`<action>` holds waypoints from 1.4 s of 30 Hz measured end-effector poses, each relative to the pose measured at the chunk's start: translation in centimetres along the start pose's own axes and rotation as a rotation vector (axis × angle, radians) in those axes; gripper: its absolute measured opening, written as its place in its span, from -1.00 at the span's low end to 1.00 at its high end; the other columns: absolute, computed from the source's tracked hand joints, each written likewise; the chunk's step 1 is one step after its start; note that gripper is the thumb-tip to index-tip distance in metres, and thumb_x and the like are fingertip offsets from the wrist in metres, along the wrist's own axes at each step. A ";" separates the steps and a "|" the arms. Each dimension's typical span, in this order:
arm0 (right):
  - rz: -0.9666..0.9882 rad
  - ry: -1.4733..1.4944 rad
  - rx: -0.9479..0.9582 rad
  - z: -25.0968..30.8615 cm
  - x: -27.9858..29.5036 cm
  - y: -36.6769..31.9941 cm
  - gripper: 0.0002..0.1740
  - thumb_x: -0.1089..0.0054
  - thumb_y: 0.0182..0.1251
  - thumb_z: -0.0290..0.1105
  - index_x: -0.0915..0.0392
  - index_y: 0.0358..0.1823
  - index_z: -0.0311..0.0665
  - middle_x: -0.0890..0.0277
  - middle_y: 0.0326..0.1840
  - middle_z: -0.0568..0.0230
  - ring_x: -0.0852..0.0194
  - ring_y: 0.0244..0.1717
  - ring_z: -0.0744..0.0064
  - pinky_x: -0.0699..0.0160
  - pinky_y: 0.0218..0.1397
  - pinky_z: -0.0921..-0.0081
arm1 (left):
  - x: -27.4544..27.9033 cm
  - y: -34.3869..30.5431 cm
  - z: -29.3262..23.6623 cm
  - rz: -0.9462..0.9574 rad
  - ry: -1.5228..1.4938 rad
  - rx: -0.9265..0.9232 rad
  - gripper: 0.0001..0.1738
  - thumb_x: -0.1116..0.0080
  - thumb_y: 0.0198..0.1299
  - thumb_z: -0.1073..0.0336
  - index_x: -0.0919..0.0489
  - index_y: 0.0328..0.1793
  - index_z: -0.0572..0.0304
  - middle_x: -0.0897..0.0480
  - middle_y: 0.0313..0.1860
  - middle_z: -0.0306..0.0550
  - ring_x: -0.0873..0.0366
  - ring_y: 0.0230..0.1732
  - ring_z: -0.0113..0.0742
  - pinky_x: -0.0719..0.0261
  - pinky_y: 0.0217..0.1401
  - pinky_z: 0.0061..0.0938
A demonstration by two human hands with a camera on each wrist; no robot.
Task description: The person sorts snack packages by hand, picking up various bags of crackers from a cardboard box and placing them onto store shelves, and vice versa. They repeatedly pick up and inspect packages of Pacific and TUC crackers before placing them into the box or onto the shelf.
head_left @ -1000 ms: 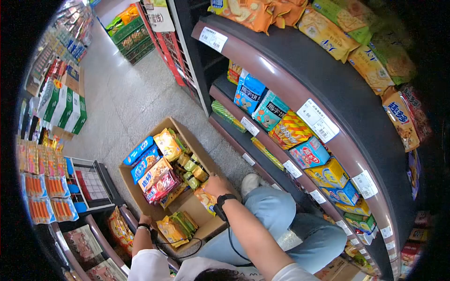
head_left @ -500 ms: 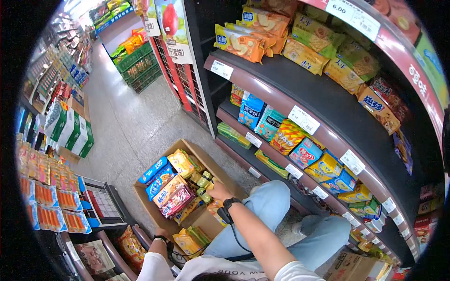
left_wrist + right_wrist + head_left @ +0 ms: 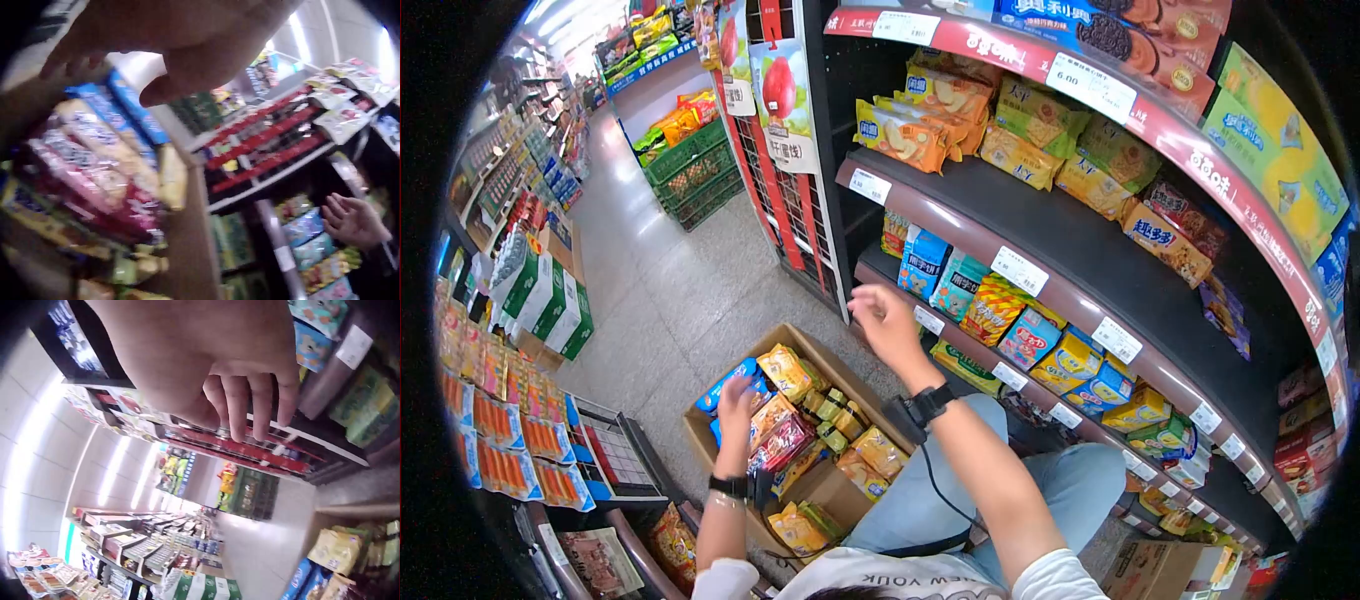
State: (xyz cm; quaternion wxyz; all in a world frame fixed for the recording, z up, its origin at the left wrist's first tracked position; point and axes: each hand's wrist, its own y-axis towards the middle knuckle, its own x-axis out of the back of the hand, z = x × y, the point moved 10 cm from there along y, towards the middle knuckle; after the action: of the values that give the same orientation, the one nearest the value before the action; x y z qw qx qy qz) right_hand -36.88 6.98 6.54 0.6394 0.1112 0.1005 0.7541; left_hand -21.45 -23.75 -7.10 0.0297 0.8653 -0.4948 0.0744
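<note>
Reaching into the cardboard box point(image 3: 822, 482) on the floor, my left hand point(image 3: 735, 418) hangs over the row of long red-and-white snack packets point(image 3: 94, 200). Its fingers are spread and only loosely bent, and it holds nothing. I cannot tell whether the fingertips touch the wrappers. The packets lie close together, side against side, with blue packets point(image 3: 725, 378) at the far end of the box and yellow ones point(image 3: 785, 372) beside them. My right hand point(image 3: 887, 322) is up in the air in front of the low shelf rail point(image 3: 1040, 345). It is near the blue biscuit bags point(image 3: 922, 262) and a price tag point(image 3: 928, 320), relaxed and empty as well. To do this step well, I think the left hand should choose one packet only. The thumb goes on one long side and the fingers on the other, and the packet lifts straight up so the neighbours do not come with it. The wrappers look thin and slippery, so a soft, full pinch seems better than a hard squeeze. The right hand should keep off the price tags.
</note>
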 end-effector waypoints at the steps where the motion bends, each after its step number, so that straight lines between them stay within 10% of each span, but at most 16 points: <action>1: -0.022 0.036 0.042 1.8 0.8 1.0 -0.82 -0.08 0.30 -0.39 -0.51 -0.12 -0.28 -0.63 -0.28 0.22 -0.59 -0.23 0.50 -0.49 -0.17 0.57 | -4.1 0.1 -5.6 0.121 -0.122 0.069 -0.56 -0.03 0.20 0.41 -0.35 0.23 0.27 -0.52 0.09 -0.07 -0.50 0.05 -0.32 -0.46 0.05 -0.48; 5: -0.089 0.088 0.145 7.4 4.1 4.5 -0.82 -0.11 0.29 -0.43 -0.50 -0.12 -0.32 -0.60 -0.23 0.25 -0.55 -0.21 0.56 -0.49 -0.13 0.62 | -15.1 2.3 -19.6 0.406 -0.286 -0.153 -0.60 0.00 0.25 0.36 -0.38 0.22 0.21 -0.52 0.14 -0.12 -0.51 0.06 -0.34 -0.47 0.00 -0.53; 12: -0.233 0.102 0.180 10.4 10.0 10.2 -0.76 -0.10 0.21 -0.55 -0.48 -0.08 -0.40 -0.59 -0.14 0.12 -0.57 -0.15 0.49 -0.50 -0.07 0.59 | -26.4 9.8 -29.3 0.474 -0.251 -0.309 -0.53 0.00 0.23 0.36 -0.33 0.29 0.21 -0.48 0.18 -0.09 -0.47 0.10 -0.32 -0.42 0.13 -0.45; 16: -0.316 0.067 0.194 9.7 12.0 12.8 -0.65 -0.13 0.18 -0.48 -0.44 0.00 -0.47 -0.58 -0.10 0.05 -0.57 -0.10 0.37 -0.50 -0.04 0.54 | -28.9 14.5 -30.3 0.417 -0.375 -0.213 -0.50 -0.03 0.21 0.34 -0.31 0.29 0.26 -0.44 0.21 -0.01 -0.41 0.12 -0.29 -0.38 0.13 -0.42; 21: -0.379 0.018 0.197 10.3 12.8 15.3 -0.45 -0.15 0.16 -0.44 -0.30 0.18 -0.54 -0.46 0.07 -0.12 -0.50 0.08 0.27 -0.47 0.08 0.50 | -29.1 20.2 -33.0 0.024 0.128 -0.769 -0.42 -0.11 0.15 0.23 -0.32 0.26 0.39 -0.43 0.16 0.26 -0.37 0.21 0.07 -0.29 0.29 -0.31; 31: -0.156 -0.289 -0.003 5.4 12.5 19.5 -0.07 -0.22 0.01 -0.10 -0.11 0.32 -0.58 -0.34 0.17 -0.33 -0.32 0.22 -0.10 -0.27 0.28 0.30 | -32.4 26.4 -30.5 0.057 0.155 -0.531 -0.24 -0.02 0.21 0.01 -0.18 0.34 0.51 -0.37 0.19 0.48 -0.33 0.25 0.21 -0.28 0.29 -0.28; 38: -0.117 -0.300 0.006 5.8 11.8 19.6 -0.12 -0.27 -0.02 -0.17 -0.19 0.29 -0.54 -0.34 0.18 -0.31 -0.32 0.23 -0.08 -0.27 0.27 0.30 | -33.0 27.2 -29.8 0.151 0.039 -0.599 -0.37 -0.11 0.16 0.06 -0.35 0.23 0.40 -0.51 0.04 0.31 -0.47 0.09 0.10 -0.37 0.18 -0.29; 42: -0.207 -0.390 0.084 7.8 11.9 18.0 -0.23 -0.26 0.05 -0.37 -0.19 0.27 -0.61 -0.48 0.06 -0.17 -0.47 0.08 0.26 -0.37 0.12 0.51 | -31.1 24.2 -30.7 0.049 0.120 -0.713 -0.44 -0.15 0.13 0.18 -0.37 0.20 0.37 -0.47 0.07 0.25 -0.42 0.11 0.07 -0.35 0.19 -0.30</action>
State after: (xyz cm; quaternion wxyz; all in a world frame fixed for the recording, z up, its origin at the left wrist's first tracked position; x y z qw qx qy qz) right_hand -53.44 15.89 19.78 0.7157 0.2704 0.0174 0.6437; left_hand -60.90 -5.74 17.72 0.3569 0.7826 -0.5075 -0.0516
